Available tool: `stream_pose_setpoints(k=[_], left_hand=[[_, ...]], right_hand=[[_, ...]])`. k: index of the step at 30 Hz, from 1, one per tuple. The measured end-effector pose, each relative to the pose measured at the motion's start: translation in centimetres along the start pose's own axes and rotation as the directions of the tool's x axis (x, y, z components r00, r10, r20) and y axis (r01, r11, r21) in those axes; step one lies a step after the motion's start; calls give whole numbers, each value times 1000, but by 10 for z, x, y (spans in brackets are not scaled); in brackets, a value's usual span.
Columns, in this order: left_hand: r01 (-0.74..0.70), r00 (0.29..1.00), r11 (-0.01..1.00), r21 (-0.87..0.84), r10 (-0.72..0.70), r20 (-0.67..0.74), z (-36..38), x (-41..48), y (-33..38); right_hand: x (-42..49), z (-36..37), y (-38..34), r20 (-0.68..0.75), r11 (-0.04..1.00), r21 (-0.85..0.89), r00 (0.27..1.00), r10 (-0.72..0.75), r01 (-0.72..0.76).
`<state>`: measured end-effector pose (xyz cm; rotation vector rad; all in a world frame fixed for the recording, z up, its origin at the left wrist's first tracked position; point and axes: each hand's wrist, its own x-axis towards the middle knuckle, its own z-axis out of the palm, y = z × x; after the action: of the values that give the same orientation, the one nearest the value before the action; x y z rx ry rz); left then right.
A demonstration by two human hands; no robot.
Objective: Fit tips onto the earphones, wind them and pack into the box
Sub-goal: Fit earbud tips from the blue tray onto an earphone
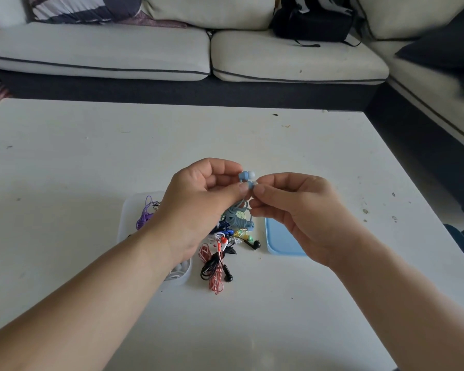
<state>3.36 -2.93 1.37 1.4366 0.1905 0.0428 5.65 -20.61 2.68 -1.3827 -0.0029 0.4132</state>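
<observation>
I see the left hand [198, 191] pinching the blue earphones [245, 176] above the scuffed white table [91, 156], with the right hand [295, 210] pinching one bud. The clear box [130, 210] sits near left and the blue lid [279, 236] right. A cream sofa [105, 49] with a black bag [311, 22] stands beyond.

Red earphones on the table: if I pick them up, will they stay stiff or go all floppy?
Probably floppy: the red earphones lie in loose, thin loops on the table. Likely very light too, being so thin. They may drag the black earphones along, since the cords cross.
</observation>
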Motion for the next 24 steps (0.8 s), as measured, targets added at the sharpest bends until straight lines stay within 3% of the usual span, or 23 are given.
stream_pose_setpoints(k=[5,13,24], left_hand=[[4,1000,999,-33,-4,-11,0,1,1],[25,1000,999,-43,-25,-1,1,1,-1],[38,999,997,-68,-37,19,0,-2,2]], right_hand=[[-1,2,-2,-22,998,55,1000,11,-10],[1,3,1,-71,999,-46,997,-33,29],[4,-4,3,46,998,61,999,18,-21]])
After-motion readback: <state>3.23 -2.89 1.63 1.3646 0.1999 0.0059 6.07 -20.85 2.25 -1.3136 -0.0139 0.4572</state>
